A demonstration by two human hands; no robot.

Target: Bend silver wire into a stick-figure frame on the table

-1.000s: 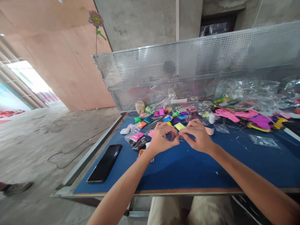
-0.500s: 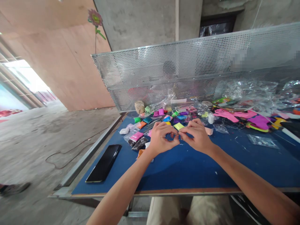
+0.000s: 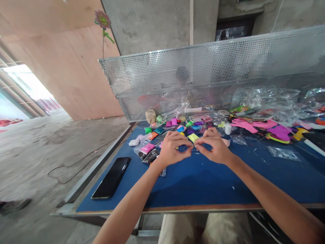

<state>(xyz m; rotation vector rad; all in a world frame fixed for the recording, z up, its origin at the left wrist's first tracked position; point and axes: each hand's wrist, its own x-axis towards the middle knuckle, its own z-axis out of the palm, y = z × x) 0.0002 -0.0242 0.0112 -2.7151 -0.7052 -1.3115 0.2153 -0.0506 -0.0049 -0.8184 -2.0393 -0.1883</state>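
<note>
Over the blue tabletop [image 3: 203, 189], my left hand [image 3: 175, 147] and my right hand [image 3: 213, 145] meet fingertip to fingertip. Each has thumb and forefinger pinched together. Something thin and tiny seems to be between the fingertips, too small to name. Just behind the hands lies a yellow-green packet [image 3: 193, 137]. A pink packet [image 3: 147, 148] and a dark packet [image 3: 151, 156] in clear wrapping lie left of my left hand. A peach-coloured piece [image 3: 225, 142] shows partly behind my right hand.
A black phone [image 3: 111, 178] lies near the table's left edge. Along the back stands a perforated metal panel [image 3: 177, 74], with colourful packets in front. To the right are pink cut-out shapes [image 3: 245, 125], a purple piece [image 3: 279, 132] and a clear plastic bag [image 3: 283, 153].
My left hand's fingers have drawn flatter, narrowing the gap between thumb and forefinger. The fingertips of both hands stay close together at nearly the same spot.
</note>
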